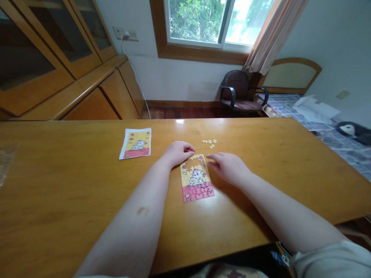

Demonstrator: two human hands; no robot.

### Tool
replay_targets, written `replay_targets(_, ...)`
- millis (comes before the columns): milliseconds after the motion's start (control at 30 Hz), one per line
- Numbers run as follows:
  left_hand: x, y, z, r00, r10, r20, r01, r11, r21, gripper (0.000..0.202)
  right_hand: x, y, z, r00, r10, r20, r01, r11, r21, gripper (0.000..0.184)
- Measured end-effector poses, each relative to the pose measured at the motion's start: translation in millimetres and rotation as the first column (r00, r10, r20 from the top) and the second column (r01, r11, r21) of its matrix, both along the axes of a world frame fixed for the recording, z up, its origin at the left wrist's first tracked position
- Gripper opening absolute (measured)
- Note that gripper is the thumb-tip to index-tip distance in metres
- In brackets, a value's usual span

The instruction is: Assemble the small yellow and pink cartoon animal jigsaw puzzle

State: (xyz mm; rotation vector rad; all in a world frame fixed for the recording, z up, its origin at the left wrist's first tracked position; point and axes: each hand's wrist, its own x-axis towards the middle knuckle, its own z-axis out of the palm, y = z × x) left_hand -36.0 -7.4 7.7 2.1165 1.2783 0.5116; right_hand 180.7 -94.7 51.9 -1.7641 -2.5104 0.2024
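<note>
A small jigsaw puzzle with a yellow top, a pink bottom and a white cartoon figure lies flat on the wooden table. A gap shows near its top edge. My left hand rests at the puzzle's top left corner, fingers curled and pinched over the edge; whether a piece is in them is hidden. My right hand lies beside the puzzle's upper right edge, fingers pressed together and pointing left at it. Several loose pieces sit just beyond the hands.
A printed reference picture of the same design lies to the left of the puzzle. A clear plastic bag sits at the table's far left. Behind the table stand a cabinet, an armchair and a bed.
</note>
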Motion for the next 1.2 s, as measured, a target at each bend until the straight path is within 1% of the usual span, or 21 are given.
replay_targets(67,0.2,-0.4,0.5,1.0,0.001,-0.001,-0.001,1.0,-0.006,0.022,15.6,7.7,7.2,0.991,-0.119,0.064,0.119,0.993,0.016,0.031)
replay_targets(100,0.3,-0.4,0.5,1.0,0.0,0.0,0.0,1.0,-0.009,0.022,22.8,11.1,10.0,0.982,-0.165,0.092,0.166,0.986,0.002,0.028)
replay_targets(167,0.1,-0.2,-0.2,1.0,-0.003,0.006,0.003,1.0,-0.012,0.021,33.7,15.8,13.0,0.972,-0.196,0.13,0.203,0.978,-0.044,0.024)
replay_targets(267,-0.4,0.5,-1.5,1.0,-0.003,0.008,0.003,1.0,-0.009,0.021,38.8,16.6,11.6,0.979,-0.149,0.14,0.164,0.981,-0.106,0.021)
replay_targets(433,-0.2,0.5,-0.5,1.0,-0.002,-0.002,0.002,1.0,0.0,0.022,30.3,9.6,6.3,0.997,-0.023,0.074,0.032,0.992,-0.119,0.026)
replay_targets(533,0.5,-0.4,1.8,1.0,0.004,-0.009,-0.004,1.0,-0.003,0.022,26.8,8.4,5.1,0.998,0.045,0.054,-0.036,0.986,-0.161,0.023)
replay_targets(633,1.0,-1.4,3.8,1.0,0.014,-0.009,-0.014,1.0,-0.003,0.022,25.8,10.0,3.3,0.995,0.085,0.053,-0.074,0.98,-0.186,0.021)
replay_targets(700,1.0,-2.0,4.5,1.0,0.021,-0.008,-0.021,1.0,-0.007,0.022,25.1,11.2,1.7,0.996,0.071,0.052,-0.06,0.981,-0.186,0.02)
replay_targets(867,0.9,-2.2,4.3,0.999,0.026,-0.02,-0.026,1.0,-0.002,0.025,21.3,11.7,-2.1,0.999,-0.025,0.041,0.032,0.985,-0.171,0.015)
replay_targets(933,0.9,-2.1,4.3,1.0,0.023,-0.021,-0.023,1.0,0.003,0.025,19.7,11.3,-2.4,0.998,-0.039,0.047,0.047,0.985,-0.168,0.019)
replay_targets(1033,0.8,-2.2,5.0,0.999,0.026,-0.026,-0.026,1.0,0.005,0.025,19.2,11.1,-1.3,0.999,-0.025,0.048,0.032,0.986,-0.161,0.028)
replay_targets(1100,0.9,-2.4,5.5,0.999,0.027,-0.028,-0.027,1.0,0.005,0.025,21.9,12.5,0.1,0.998,-0.027,0.055,0.035,0.989,-0.145,0.03)
replay_targets(1200,1.1,-2.7,5.5,0.999,0.029,-0.026,-0.029,1.0,-0.002,0.026,32.7,17.6,1.9,0.991,-0.094,0.094,0.103,0.99,-0.101,0.025)
